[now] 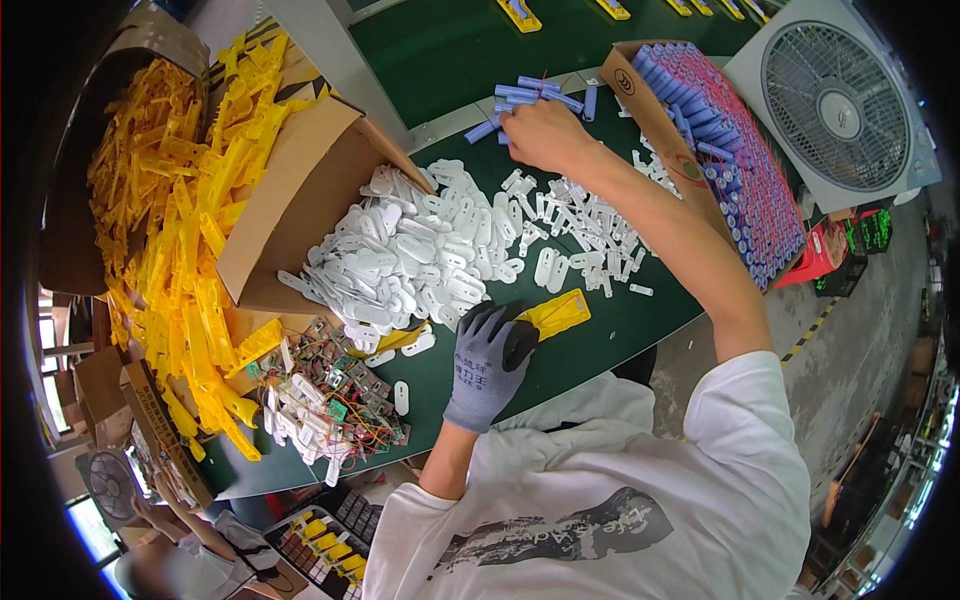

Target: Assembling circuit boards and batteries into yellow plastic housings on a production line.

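My left hand [490, 360], in a grey glove with black fingertips, is closed on the end of a yellow plastic casing [558, 314] near the front edge of the green table. Farther away, my bare right hand [543, 135] reaches into a small group of blue-purple cylindrical battery cells [520, 92]. Its fingers curl down among the cells, and the fingertips are mostly hidden, so what they hold is unclear. Between the hands lie a heap of white oval plastic covers [410, 250] and a spread of smaller white plastic pieces [590, 220].
Yellow casings [200, 250] are heaped at the left beside a tipped cardboard box [290, 210]. Wired circuit boards [350, 390] lie near the left front. A carton of battery cells [725, 150] and a box fan [838, 105] stand at the right. Another person [195, 560] works at lower left.
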`<action>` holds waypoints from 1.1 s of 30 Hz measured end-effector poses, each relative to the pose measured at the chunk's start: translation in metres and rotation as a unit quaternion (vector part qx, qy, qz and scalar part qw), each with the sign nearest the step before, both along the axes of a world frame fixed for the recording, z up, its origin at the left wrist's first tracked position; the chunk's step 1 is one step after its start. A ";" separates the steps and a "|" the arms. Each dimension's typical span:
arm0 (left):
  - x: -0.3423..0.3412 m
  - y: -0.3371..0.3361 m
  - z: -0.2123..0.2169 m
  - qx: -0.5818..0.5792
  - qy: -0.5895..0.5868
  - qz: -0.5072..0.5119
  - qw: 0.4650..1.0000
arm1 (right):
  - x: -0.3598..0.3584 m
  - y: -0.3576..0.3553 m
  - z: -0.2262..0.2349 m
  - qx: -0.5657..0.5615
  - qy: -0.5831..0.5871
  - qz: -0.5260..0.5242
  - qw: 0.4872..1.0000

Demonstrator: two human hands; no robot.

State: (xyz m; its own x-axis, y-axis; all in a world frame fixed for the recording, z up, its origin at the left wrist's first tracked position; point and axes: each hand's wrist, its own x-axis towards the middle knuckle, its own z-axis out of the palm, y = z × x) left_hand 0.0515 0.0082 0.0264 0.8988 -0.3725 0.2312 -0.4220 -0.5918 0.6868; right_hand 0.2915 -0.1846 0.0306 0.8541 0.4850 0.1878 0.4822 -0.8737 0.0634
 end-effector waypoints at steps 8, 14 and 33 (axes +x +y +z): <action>0.004 0.008 -0.002 -0.011 0.011 0.000 1.000 | -0.145 -0.023 0.010 0.629 0.275 0.061 0.725; 0.006 0.011 -0.002 -0.027 0.022 -0.002 0.999 | -0.210 -0.029 -0.028 0.535 0.211 0.126 0.809; 0.000 0.011 0.001 -0.016 0.048 -0.018 0.999 | -0.221 -0.024 -0.016 0.489 0.206 0.129 0.837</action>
State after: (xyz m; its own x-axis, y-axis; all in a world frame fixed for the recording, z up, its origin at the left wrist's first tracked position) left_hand 0.0512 0.0187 0.0278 0.9039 -0.3983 0.1560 -0.3729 -0.5550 0.7436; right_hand 0.0701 -0.2084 0.0144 0.8344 0.4501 0.3180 0.4676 -0.2729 -0.8407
